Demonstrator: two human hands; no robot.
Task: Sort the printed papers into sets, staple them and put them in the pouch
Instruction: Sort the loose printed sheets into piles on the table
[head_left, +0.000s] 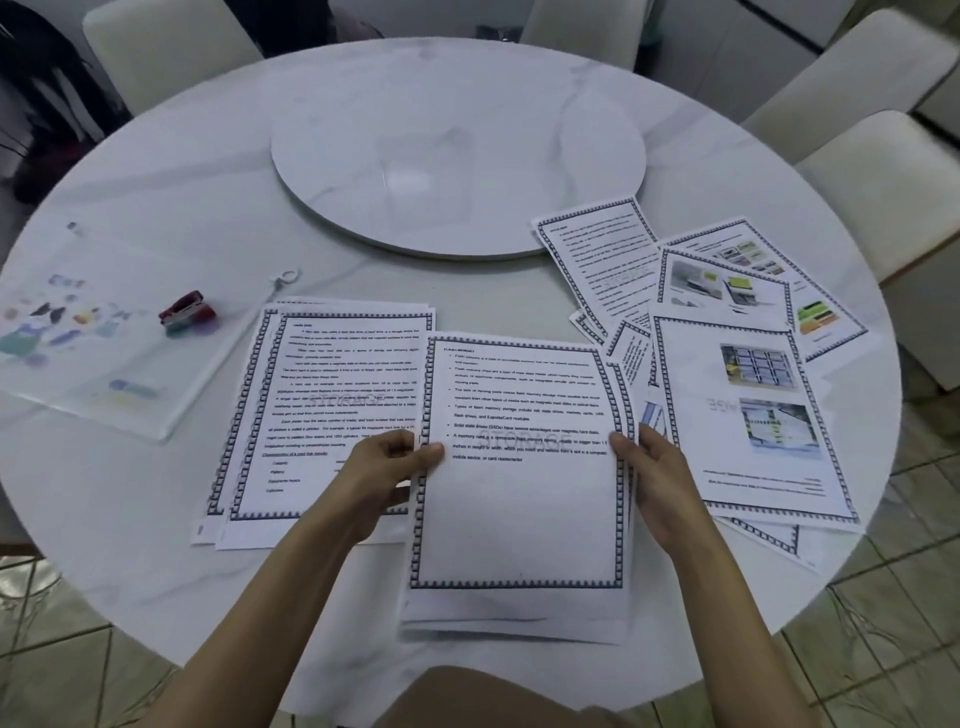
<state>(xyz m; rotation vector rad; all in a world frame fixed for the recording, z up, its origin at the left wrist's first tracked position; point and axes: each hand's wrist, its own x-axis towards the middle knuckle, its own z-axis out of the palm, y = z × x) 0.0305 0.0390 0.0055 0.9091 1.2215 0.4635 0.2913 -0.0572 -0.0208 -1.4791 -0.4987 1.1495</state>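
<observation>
— What are the hands doing?
— The left hand (387, 467) pinches the left edge of the held stack (519, 519), thumb on top. The right hand (654, 478) grips its right edge. The stack's long side points away from the person.
— Where is the stapler (187, 312)?
— Left of the stack and farther away, sitting on the see-through pouch (104, 374). The left hand is nearer to it, I think.
— Other papers?
— A neat pile (322, 374) lies just left of the stack, partly under it. Loose pages (748, 395) spread out to its right.
— What is hard to see?
— How many sheets the stack has, the fingers under it, whether it rests on the tabletop (156, 493), and the pouch's opening. The print is blurry.
</observation>
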